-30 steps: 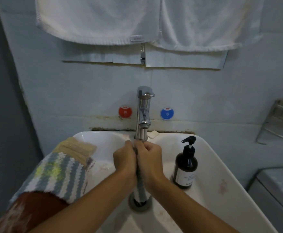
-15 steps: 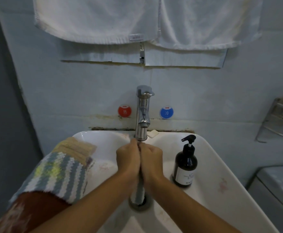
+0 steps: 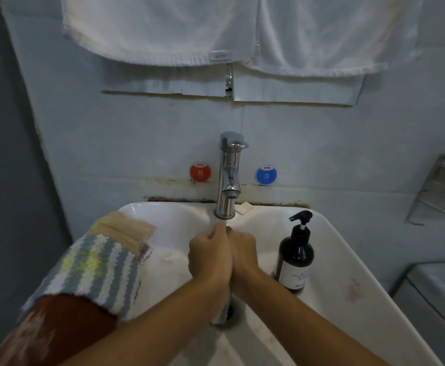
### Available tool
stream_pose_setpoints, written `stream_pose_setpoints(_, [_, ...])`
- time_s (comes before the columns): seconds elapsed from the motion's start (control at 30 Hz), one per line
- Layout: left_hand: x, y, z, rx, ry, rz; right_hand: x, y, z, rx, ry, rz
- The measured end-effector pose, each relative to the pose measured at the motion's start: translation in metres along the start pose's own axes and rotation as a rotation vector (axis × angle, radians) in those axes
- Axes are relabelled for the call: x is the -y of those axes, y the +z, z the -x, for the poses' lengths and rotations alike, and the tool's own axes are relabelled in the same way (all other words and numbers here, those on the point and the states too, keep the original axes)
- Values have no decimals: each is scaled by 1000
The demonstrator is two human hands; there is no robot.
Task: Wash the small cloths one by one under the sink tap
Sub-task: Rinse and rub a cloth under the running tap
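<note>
Where the chrome tap (image 3: 228, 178) ends above the white ceramic sink (image 3: 353, 262), the left hand (image 3: 208, 256) and right hand (image 3: 243, 253) are pressed together, fingers curled round a small cloth (image 3: 222, 314). Only the cloth's lower end is seen, a grey, wet-looking strip hanging below the wrists over the drain; the rest is hidden inside the fists, and its weave cannot be made out. A pile of cloths is draped over the sink's left rim: a ribbed beige cloth (image 3: 122, 228) at the back, a knitted cloth (image 3: 97, 273) in blue-grey, white and yellow stripes in the middle, and a dark red patterned cloth (image 3: 50, 331) cut off by the frame's lower edge. A dark, cylindrical pump bottle (image 3: 295, 256) is stood on the right of the basin. On the pale, stained wall a round red sticker (image 3: 200, 172) and a round blue sticker (image 3: 266, 175) are fixed either side of the tap. Two white terry towels (image 3: 242, 30) are hung above, their tops cropped. A metal rack (image 3: 437, 188) is partly seen at the right.
</note>
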State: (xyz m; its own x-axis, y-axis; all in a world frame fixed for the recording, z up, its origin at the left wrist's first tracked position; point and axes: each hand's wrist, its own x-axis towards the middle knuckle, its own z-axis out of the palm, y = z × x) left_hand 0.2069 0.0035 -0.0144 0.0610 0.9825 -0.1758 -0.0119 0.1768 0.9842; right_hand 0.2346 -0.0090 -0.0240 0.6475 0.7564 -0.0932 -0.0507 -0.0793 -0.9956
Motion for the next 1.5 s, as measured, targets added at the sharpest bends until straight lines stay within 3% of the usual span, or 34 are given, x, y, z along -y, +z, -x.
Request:
stream_pose_setpoints(0.1, [-1, -2, -6, 25, -57, 10, -2, -4, 1, -23, -53, -15])
stream_pose_setpoints(0.2, [-6, -4, -10, -4, -117, 89, -1, -1, -1, -15, 15, -40])
stream_pose_setpoints(0.3, [1, -1, 7, -17, -24, 2, 3, -2, 1, 20, 43, 12])
stream_pose_setpoints(0.47, [-12, -11, -8, 25, -36, 31, 13, -16, 3, -5, 20, -54])
stream_pose_setpoints(0.6, [-28, -21, -18, -39, 251, -107, 28, -30, -2, -20, 53, -100])
stream_pose_setpoints(0.73, [-42, -35, -25, -85, 546, -327, 32, -39, -3, 120, 44, 82])
stream_pose_setpoints(1.03, [-43, -47, -49, 382, 646, -355, 40, -47, -9, 412, -83, 352])
stream_pose_setpoints(1.27, [-42, -49, -59, 433, 563, -498, 38, -53, -17, 167, -124, 203])
stream_pose_setpoints(1.5, [-54, -59, -59, 535, 334, -718, 29, -39, -12, 44, -197, 190])
